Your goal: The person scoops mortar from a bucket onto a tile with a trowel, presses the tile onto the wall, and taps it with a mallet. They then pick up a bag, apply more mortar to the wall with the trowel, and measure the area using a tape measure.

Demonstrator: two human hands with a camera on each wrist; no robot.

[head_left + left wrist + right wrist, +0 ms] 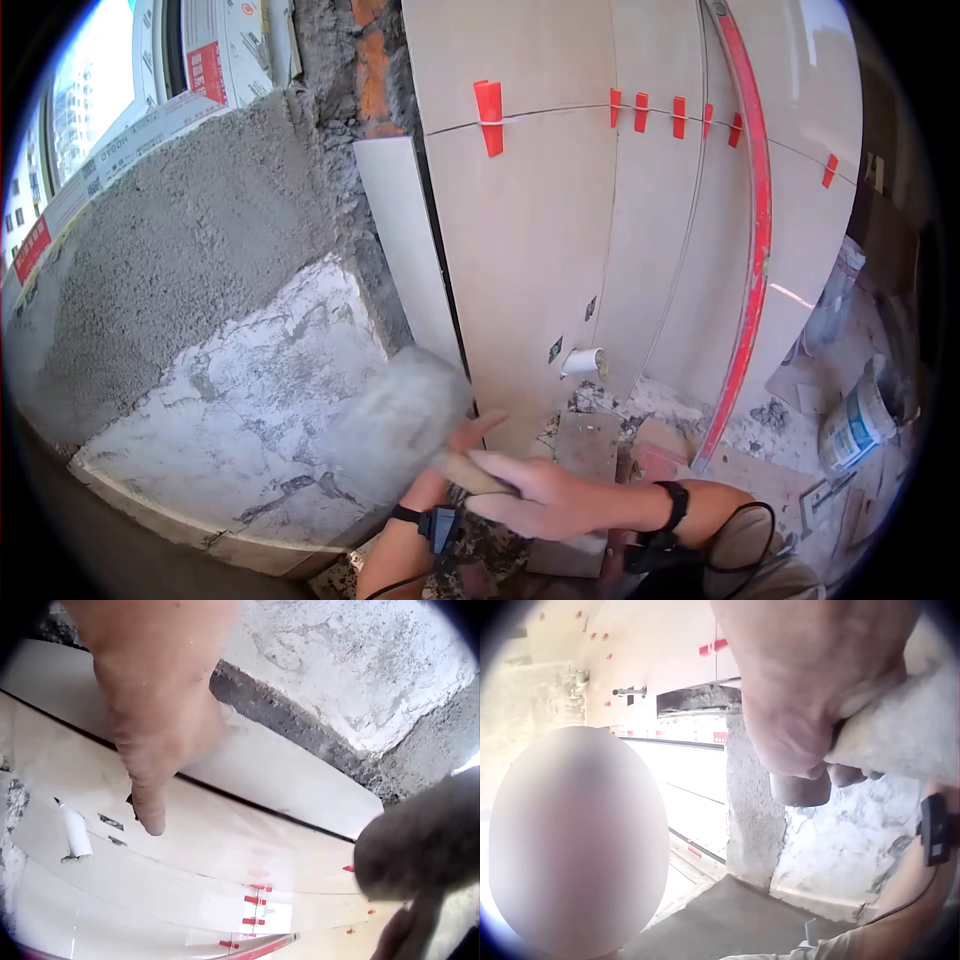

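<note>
My right hand (540,495) grips the wooden handle (472,472) of a mallet. The mallet's thick pale head (400,420) is blurred and overlaps the lower part of a narrow tile strip (408,240) in the head view. In the right wrist view, the handle's butt (801,791) sticks out below the curled fingers. Behind the mallet, my left hand (161,712) is mostly hidden in the head view. The left wrist view has it over the narrow strip, with one straight finger reaching across the dark gap onto the wide tile (530,240).
Red clips (488,118) line the joints between wall tiles. A long red straightedge (757,220) leans against them. A white pipe (585,363) juts out low down. Rough cement wall (200,220) and a window lie left; a bucket (855,425) stands on the littered floor, right.
</note>
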